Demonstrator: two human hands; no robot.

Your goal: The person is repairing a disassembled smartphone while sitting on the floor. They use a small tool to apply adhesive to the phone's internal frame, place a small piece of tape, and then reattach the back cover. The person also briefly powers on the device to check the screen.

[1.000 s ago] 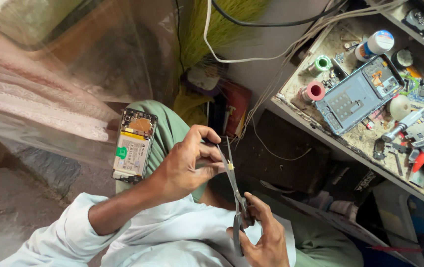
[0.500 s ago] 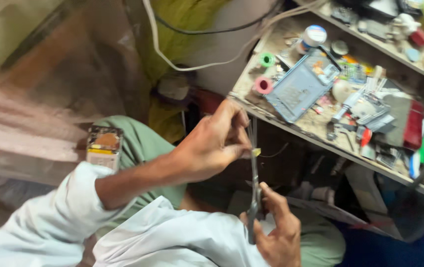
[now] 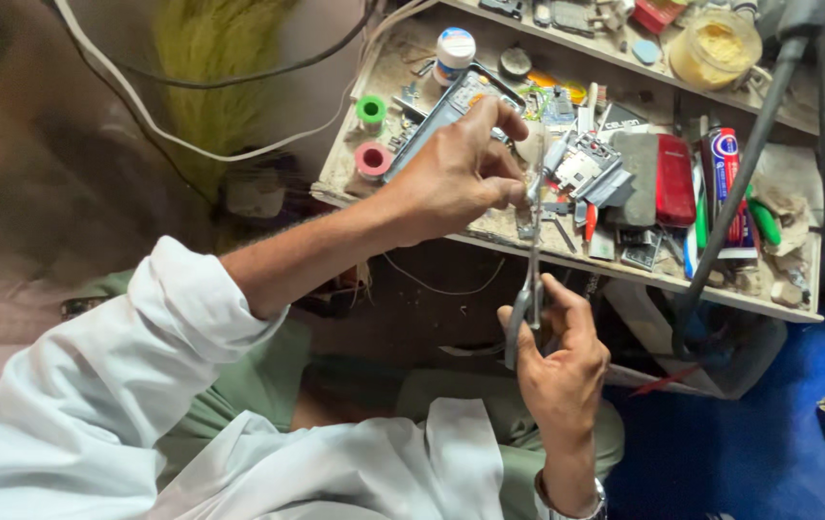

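Both hands had shifted up-frame toward the cluttered desk (image 3: 567, 252) since half a second before. Left hand (image 3: 456, 173) pinched shut on the tip of the tweezers (image 3: 534, 241); right hand (image 3: 559, 358) gripped their lower end, below the desk edge. Clear jar (image 3: 716, 48) held yellow powder; white-capped pot (image 3: 455, 50) stood closed.

The view swings right: the cluttered workbench (image 3: 567, 241) now fills the upper frame. The left hand (image 3: 456, 173) and scissors (image 3: 531, 279) sit directly before it, and the circuit board on the knee is gone from sight.
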